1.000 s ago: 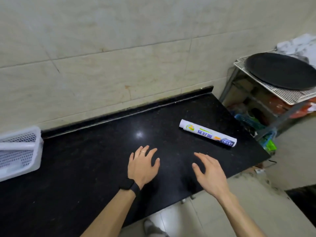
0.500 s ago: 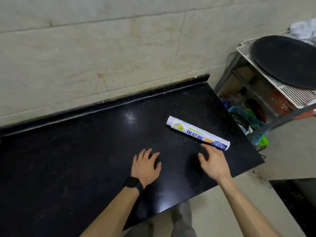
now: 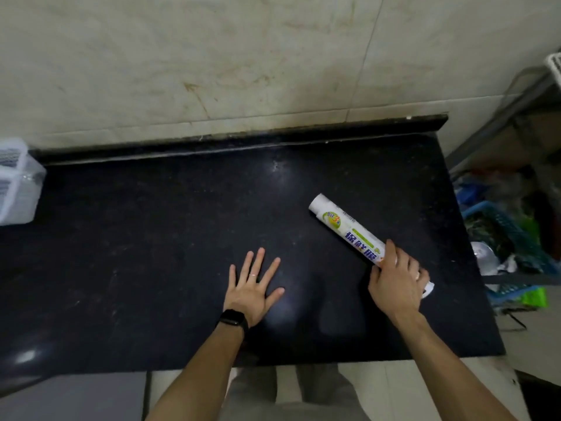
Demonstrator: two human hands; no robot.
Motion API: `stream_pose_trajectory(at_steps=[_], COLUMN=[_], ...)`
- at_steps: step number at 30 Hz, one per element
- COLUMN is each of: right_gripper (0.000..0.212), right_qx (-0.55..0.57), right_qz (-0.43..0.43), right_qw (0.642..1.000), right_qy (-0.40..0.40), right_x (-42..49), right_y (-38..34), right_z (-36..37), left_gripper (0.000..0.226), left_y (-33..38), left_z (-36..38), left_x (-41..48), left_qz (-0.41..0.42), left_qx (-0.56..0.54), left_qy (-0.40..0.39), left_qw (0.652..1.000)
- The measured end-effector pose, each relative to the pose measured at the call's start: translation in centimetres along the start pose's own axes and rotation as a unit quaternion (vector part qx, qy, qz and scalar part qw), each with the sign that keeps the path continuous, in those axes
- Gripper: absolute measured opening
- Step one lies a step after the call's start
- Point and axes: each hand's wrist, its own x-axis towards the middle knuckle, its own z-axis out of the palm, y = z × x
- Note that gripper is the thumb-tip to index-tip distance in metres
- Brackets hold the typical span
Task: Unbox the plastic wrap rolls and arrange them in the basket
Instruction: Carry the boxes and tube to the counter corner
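From the head view, we are looking down at a black tabletop [image 3: 151, 253] with one roll [image 3: 346, 229] lying on it, slanted, toward the right side. Our right hand [image 3: 394, 281] is curling over the roll's near end, fingers wrapping it, though the roll is resting on the stone and not lifted. Our left hand [image 3: 253, 287] is lying flat and spread on the tabletop, grasping nothing, well apart from the roll.

We are judging the task as barely begun: the roll is sitting in its printed wrapper and is nowhere near the basket [image 3: 18, 183], which is peeking in at the far left edge, its inside hidden from us.

Between roll and basket the tabletop is lying bare, so nothing is blocking the way. Off the right edge a rack [image 3: 498, 110] and a blue crate [image 3: 498, 226] of clutter are crowding close.
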Motion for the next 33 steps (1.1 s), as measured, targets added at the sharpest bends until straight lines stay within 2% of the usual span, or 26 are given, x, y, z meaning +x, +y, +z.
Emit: stream_pose_trajectory(at_steps=[4,7,12,15,19,22,27,29,33], right_gripper=[0.064,0.062,0.063,0.062,0.058,0.059,0.054,0.052,0.051], right_qx=[0.0,0.069,0.136,0.146,0.147,0.126,0.113,0.112,0.098], right_qz=[-0.018,-0.038,-0.127,-0.204,-0.299,-0.351,-0.39,-0.393,-0.395], right_qw=[0.991,0.979,0.957,0.938,0.906,0.893,0.88,0.878,0.878], right_qy=[-0.129,-0.188,-0.221,-0.241,-0.261,-0.252,-0.248,-0.25,-0.254], right_x=[2.7,2.5,-3.4,-8.0,-14.4,-19.6,-27.4,-29.8,-32.2], right_y=[0.9,-0.3,-8.3,-15.7,-26.5,-34.3,-44.9,-48.0,-53.5], right_z=[-2.3,-3.8,-2.8,-1.4,0.2,1.6,3.7,4.4,5.9], left_gripper=[0.069,0.067,0.065,0.063,0.061,0.061,0.061,0.061,0.061], left_y=[0.0,0.4,-1.8,-7.5,-17.7,-25.7,-36.3,-39.2,-43.7], left_z=[-0.4,-1.5,-3.9,-4.2,-3.7,-3.0,-1.6,-1.0,-0.2], left_x=[0.3,-0.3,-5.0,-10.1,-17.9,-23.9,-32.0,-34.6,-36.9], left_qz=[-0.003,-0.002,-0.098,-0.162,-0.281,-0.329,-0.395,-0.416,-0.434], left_qx=[0.004,-0.016,-0.169,-0.187,-0.217,-0.228,-0.235,-0.248,-0.261], left_qy=[-0.005,-0.014,0.094,0.131,0.175,0.196,0.222,0.234,0.232], left_qw=[1.0,1.0,0.976,0.96,0.918,0.895,0.86,0.843,0.831])
